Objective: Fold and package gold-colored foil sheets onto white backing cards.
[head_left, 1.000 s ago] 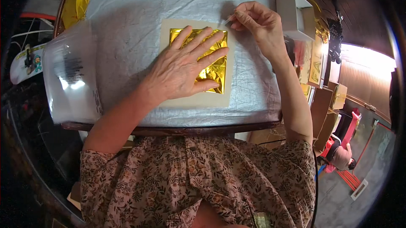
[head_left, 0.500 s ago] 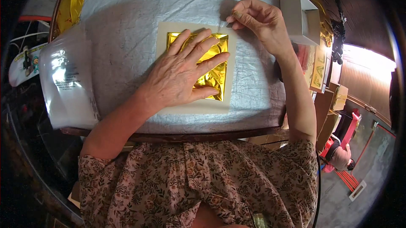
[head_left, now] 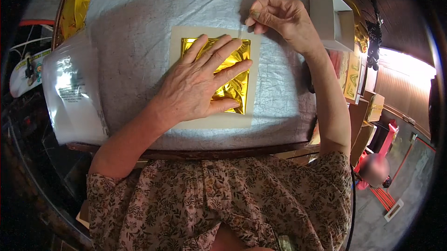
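From my distant post I see, at far left, a clear plastic bag [head_left: 74, 97] lying over the left edge of the table [head_left: 279, 97], which a silvery-grey cloth covers; to its right the left hand [head_left: 188, 85] lies flat, its grip released and fingers spread, upon a shiny gold foil square [head_left: 238, 84]; the foil rests inside the margins of a beige card [head_left: 214, 122] on the table, partly hidden by that hand; further right, the right hand [head_left: 281, 17] is raised near the card's top right corner, thumb and forefinger drawn together; I cannot tell whether its grip holds something thin; just beside it, at the table's right side, stands an open white box [head_left: 324, 20].
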The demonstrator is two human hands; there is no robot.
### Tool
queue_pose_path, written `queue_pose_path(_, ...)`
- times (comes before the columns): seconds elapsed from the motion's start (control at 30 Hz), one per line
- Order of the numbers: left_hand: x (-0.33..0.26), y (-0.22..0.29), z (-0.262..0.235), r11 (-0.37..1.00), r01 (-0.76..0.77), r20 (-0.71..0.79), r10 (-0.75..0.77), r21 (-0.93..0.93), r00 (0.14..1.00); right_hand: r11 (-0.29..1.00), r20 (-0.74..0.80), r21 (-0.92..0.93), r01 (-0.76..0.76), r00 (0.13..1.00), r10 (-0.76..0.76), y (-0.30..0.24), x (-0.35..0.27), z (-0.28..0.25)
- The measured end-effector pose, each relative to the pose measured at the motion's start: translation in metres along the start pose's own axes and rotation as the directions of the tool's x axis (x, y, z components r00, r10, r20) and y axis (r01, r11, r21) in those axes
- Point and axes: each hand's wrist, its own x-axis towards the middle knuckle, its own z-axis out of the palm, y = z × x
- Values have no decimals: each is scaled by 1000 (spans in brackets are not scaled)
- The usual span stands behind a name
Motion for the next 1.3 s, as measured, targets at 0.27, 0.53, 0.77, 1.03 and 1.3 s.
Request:
queue_pose_path(0.27, 1, 0, -2, 999, -6, 2, 6, -52, 1000, 997, -20, -19, -72, 997, 71, -2, 7, -1)
queue_pose_path(0.53, 1, 1, -4, 999, -1, -32, -1, -53, 999, 988, -33, -27, -154, 988, 153, -5, 8, 2)
queue_pose_path(0.77, 2, 1, -5, 1000, 8, -10, -8, -24, 1000, 985, -44, -29, -172, 984, 171, -6, 8, 5)
queue_pose_path(1.03, 3, 2, -3, 1000, 20, 11, -20, 5, 1000, 957, -83, -34, -287, 955, 284, -12, 3, 6)
queue_pose_path(1.3, 1, 1, -1, 1000, 17, 3, -17, 3, 1000, 994, -397, -58, 90, 912, -106, -13, -26, 15)
